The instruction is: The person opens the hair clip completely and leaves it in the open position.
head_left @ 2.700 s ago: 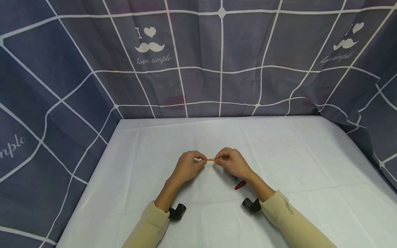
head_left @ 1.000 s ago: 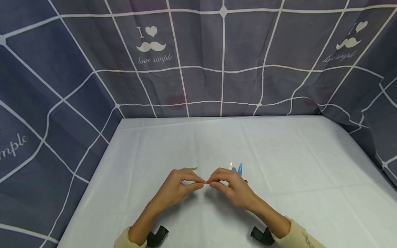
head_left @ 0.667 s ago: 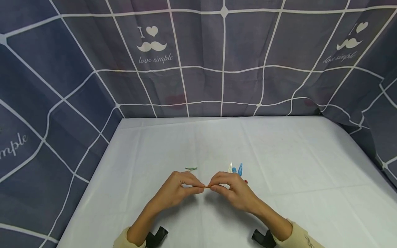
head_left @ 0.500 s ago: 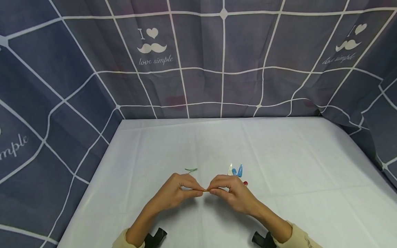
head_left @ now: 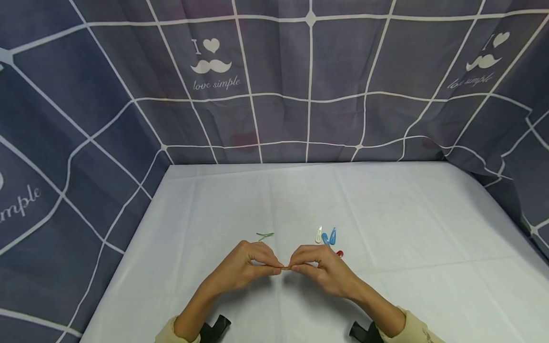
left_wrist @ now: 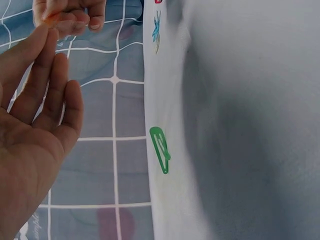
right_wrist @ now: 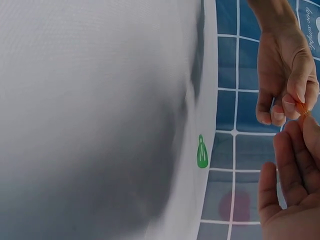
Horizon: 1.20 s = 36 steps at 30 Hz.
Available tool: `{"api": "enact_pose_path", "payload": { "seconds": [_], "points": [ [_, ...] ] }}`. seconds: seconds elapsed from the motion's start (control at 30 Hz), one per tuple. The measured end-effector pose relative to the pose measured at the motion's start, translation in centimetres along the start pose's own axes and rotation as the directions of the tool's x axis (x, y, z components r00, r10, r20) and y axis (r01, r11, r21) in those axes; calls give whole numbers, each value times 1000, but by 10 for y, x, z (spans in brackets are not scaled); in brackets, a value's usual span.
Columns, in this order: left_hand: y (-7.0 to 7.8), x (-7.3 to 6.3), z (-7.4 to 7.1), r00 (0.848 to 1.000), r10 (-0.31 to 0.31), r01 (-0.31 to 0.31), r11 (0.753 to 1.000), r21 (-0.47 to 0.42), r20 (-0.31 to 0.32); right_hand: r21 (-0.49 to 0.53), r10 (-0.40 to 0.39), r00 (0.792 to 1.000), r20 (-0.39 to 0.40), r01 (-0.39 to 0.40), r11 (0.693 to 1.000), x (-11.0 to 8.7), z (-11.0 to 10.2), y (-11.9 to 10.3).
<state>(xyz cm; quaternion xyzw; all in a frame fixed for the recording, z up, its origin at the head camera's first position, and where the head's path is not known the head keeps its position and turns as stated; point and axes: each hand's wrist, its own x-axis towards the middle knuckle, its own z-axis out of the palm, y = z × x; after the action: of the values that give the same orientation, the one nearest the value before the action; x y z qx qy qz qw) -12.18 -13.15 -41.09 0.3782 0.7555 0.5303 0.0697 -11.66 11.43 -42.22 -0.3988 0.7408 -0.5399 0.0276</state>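
Note:
Above the white table, the left hand (head_left: pixel 246 267) and right hand (head_left: pixel 321 267) meet fingertip to fingertip. Between them is a small orange hair clip (head_left: pixel 286 268), each hand pinching one end with thumb and forefinger. Most of the clip is covered by the fingers; a bit of orange clip (right_wrist: pixel 302 109) shows in the right wrist view. Beyond the left hand lies a green snap hair clip (left_wrist: pixel 160 150), its inner prong sprung away from the frame. Past the right hand lie a pale clip (head_left: pixel 319 235), two blue clips (head_left: pixel 332 236) and a red clip (head_left: pixel 340 253), partly hidden.
A white cloth (head_left: pixel 214 200) covers the table. Dark grid-patterned curtains (head_left: pixel 279 119) stand along its back and both sides. Black wrist mounts (head_left: pixel 216 328) sit at both cuffs, low over the cloth.
Both hands have drawn back toward the body from farther out, still pinching the orange clip. The green, pale and blue clips have come into sight; the red one is now partly covered.

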Motion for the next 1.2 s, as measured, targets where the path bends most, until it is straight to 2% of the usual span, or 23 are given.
{"api": "enact_pose_path", "payload": {
  "seconds": [0.13,0.23,0.53,0.7,0.97,1.2],
  "points": [
    [1,0,0,999,-33,33,999,5,-1,6,-17,1000,7,17,1000,-1,0,1],
    [1,-1,1,998,-65,66,998,16,-15,-2,-2,1000,-13,2,1000,-1,2,2],
    [3,-3,3,987,-143,148,988,54,-75,-9,101,995,-18,-102,995,2,3,2],
    [2,-4,4,978,-186,197,971,132,-94,-16,129,991,-30,-130,991,2,4,3],
    [1,-6,5,969,-214,233,958,166,-126,-27,169,985,-20,-170,985,5,4,5],
    [-3,-7,5,960,-235,258,953,157,-150,-41,265,963,-39,-267,963,5,4,5]
  ]
}}
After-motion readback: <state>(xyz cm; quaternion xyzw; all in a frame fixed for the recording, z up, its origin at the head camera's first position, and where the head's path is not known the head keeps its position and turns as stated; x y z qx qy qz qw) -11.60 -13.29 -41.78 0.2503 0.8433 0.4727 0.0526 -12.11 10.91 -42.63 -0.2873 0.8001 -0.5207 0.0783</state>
